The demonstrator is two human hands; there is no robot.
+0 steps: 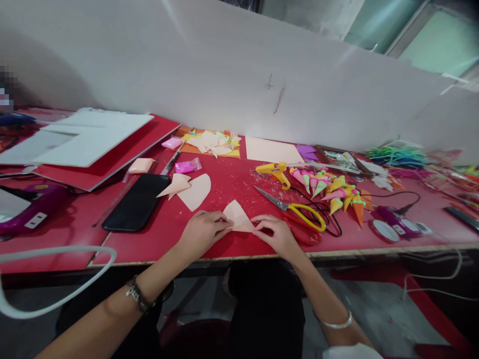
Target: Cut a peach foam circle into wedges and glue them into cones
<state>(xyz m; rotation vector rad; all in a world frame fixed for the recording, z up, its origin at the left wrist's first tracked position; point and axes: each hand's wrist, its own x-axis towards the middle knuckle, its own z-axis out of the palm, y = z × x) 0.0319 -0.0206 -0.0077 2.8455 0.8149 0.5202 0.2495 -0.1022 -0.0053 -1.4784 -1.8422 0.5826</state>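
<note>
A peach paper piece (pixel 238 216), pointed at the top, is at the table's front edge between my hands. My left hand (pixel 205 230) pinches its lower left corner, fingers closed. Thumb and fingertips of my right hand (pixel 276 235) close on its lower right corner. Left of it lie a flat rounded paper piece (pixel 196 193) and a folded paper cone (pixel 176 185). Close to my right hand are scissors (pixel 286 205) with yellow and red handles, blades open. Beyond them rests a yellow glue gun (pixel 276 172).
A black phone (pixel 137 203) lies at left, below a packet of peach clay (pixel 141 165). Small decorated cones (pixel 329 189) are heaped at right, beside a black cord. White boards (pixel 101 137) on a red board fill the back left. Paper scraps (pixel 213 143) lie near the wall.
</note>
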